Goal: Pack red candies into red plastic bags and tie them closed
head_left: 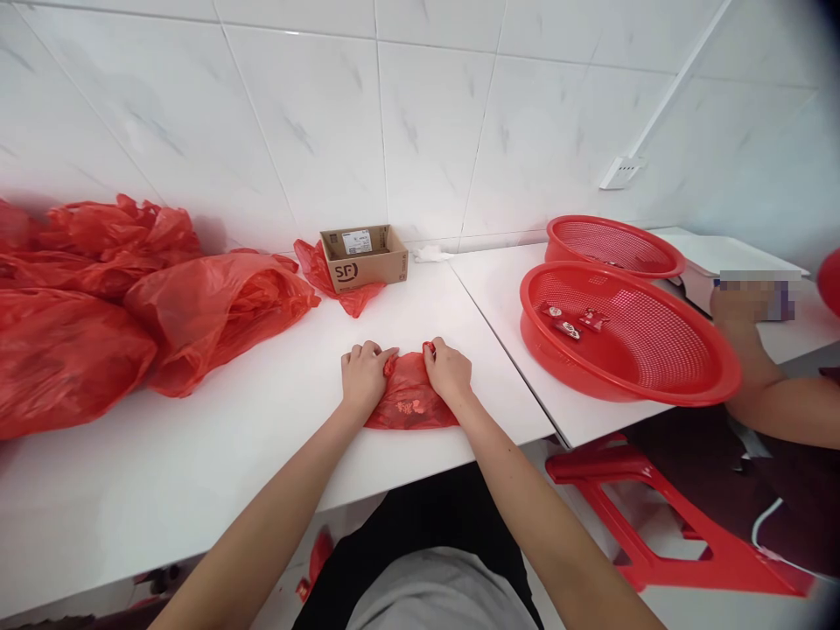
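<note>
A thin red plastic bag [410, 394] lies on the white table in front of me, with reddish-pink contents showing faintly through it. My left hand [365, 378] is closed on the bag's upper left corner, which is bunched at the thumb. At the upper right corner, my right hand [449, 371] pinches another gathered bit of the same bag. Between the two hands the plastic is drawn out flat. What exactly lies inside the bag I cannot make out.
Full red plastic bags [216, 306] crowd the left. A cardboard box [365, 264] stands on red plastic near the wall. To the right, a red basket [630, 376] holds several small packets, with another basket [613, 229] behind. A person's arm [761, 385] and a red stool [669, 516] are farther right.
</note>
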### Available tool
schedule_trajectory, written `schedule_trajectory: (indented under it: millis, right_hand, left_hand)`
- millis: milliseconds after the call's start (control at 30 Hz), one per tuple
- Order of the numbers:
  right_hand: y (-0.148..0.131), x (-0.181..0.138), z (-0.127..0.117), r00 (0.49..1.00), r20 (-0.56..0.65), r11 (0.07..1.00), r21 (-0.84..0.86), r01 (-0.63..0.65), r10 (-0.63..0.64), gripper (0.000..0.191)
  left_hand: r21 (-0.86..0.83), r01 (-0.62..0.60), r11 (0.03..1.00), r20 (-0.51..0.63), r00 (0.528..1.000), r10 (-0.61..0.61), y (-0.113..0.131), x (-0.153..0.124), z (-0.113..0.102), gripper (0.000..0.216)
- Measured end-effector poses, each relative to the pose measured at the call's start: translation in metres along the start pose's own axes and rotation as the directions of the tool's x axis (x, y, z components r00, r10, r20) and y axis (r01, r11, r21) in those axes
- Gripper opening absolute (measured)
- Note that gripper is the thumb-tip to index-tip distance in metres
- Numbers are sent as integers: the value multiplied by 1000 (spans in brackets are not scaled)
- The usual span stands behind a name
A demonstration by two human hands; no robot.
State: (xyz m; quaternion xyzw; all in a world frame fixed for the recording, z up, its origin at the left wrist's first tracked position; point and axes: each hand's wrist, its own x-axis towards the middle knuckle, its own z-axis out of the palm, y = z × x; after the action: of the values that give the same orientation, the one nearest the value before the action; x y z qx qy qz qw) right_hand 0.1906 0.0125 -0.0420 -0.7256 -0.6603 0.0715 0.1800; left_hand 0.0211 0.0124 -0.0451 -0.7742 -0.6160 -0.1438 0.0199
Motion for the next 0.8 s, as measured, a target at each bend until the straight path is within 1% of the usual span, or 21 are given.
schedule_trajectory:
  millis: [167,300,567,700,800]
  right_hand:
    - [11,2,-2,999,-41,999,-18,-34,33,27]
    - [21,1,-4,992,-106,997,-29,-76,72,25]
    - [23,3,1,968,-164,982,13,-190,190,26]
    - [27,6,-1,948,-175,964,66,-259,267,27]
    - [28,7,-3,941,-172,955,108,-277,292,28]
  left_hand:
    - [6,1,1000,4,1000,-1,-4,-4,-2,46]
    - [18,21,1000,10,1000,-21,-10,-8,-4,44]
    - [18,73,997,9,997,-74,-22,-12,-7,44]
    - [40,139,989,-8,990,-139,-40,-22,-12,43]
    - [55,183,982,-14,983,-183,-57,-33,-17,44]
